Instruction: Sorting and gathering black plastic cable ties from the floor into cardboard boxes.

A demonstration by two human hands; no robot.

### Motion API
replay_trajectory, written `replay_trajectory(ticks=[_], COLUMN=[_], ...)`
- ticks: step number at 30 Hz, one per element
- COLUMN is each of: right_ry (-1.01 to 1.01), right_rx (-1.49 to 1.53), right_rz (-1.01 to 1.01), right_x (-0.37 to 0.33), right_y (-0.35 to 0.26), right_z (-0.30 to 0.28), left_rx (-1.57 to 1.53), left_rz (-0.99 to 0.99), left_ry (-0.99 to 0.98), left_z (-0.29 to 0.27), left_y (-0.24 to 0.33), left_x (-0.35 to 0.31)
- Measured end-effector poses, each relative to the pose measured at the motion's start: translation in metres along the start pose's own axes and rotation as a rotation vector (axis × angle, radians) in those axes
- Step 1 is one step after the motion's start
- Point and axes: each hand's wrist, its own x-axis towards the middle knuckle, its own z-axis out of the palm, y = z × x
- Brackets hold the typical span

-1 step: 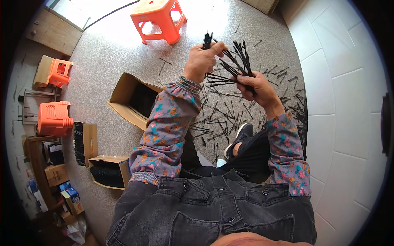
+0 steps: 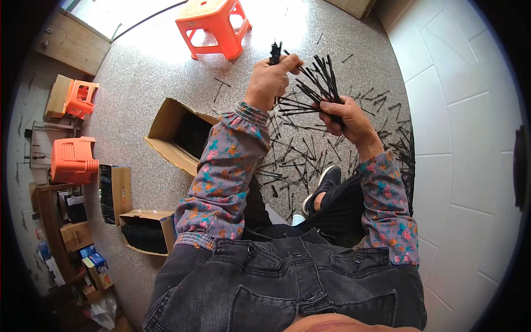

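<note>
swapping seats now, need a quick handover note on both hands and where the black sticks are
Left hand: raised, fingers pinched on a small bunch of black sticks.
Right hand: gripping a fanned bundle of black sticks.
Loose sticks are scattered on the floor ahead, by the shoe.
Open cardboard box to the left holds dark contents.
Done: a bundle gathered in hand. Left: many sticks on the floor.

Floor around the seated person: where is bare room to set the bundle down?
Bare speckled floor lies between the orange stool and the open cardboard box. It is crowded right of the box: loose black sticks cover the floor to the white wall. Left hand and right hand hold black sticks.
</note>
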Motion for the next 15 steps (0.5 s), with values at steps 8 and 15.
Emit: replay_trajectory(ticks=[8,15], right_ry=[0.019,0.015], right_rx=[0.033,-0.080], right_rz=[-0.010,-0.035], right_x=[0.002,0.002], right_y=[0.002,-0.002], right_z=[-0.005,0.001], left_rx=[-0.245,-0.459], left_rz=[0.171,0.205], left_ry=[0.179,0.133], left_z=[-0.004,0.002], left_y=[0.005,0.006], left_x=[0.004,-0.002])
